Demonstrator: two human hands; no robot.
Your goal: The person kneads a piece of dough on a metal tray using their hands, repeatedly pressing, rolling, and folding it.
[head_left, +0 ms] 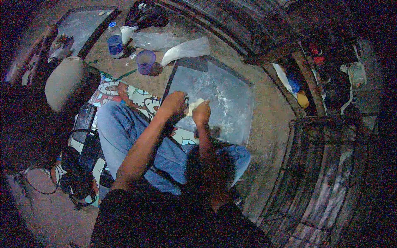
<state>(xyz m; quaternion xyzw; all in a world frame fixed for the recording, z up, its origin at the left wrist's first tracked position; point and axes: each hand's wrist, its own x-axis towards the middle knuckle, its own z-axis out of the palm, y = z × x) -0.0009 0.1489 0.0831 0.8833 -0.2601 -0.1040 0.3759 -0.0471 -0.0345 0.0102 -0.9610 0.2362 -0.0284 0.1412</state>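
A grey board (223,103) dusted with white powder lies in front of my crossed legs. A pale, dough-like piece (192,106) is on its left half, between my hands. My left hand (175,103) is closed at the piece's left side, around something small and dark that I cannot make out. My right hand (201,112) has its fingers curled at the right of the pale piece, touching it; whether it grips anything is hidden.
A bottle (115,43), purple cup (145,64) and plastic bags (186,49) stand or lie beyond the board. Left, a person in a cap (66,84) works at another board (80,29), beside a patterned mat (128,91). Slatted wooden structures (314,173) border the right.
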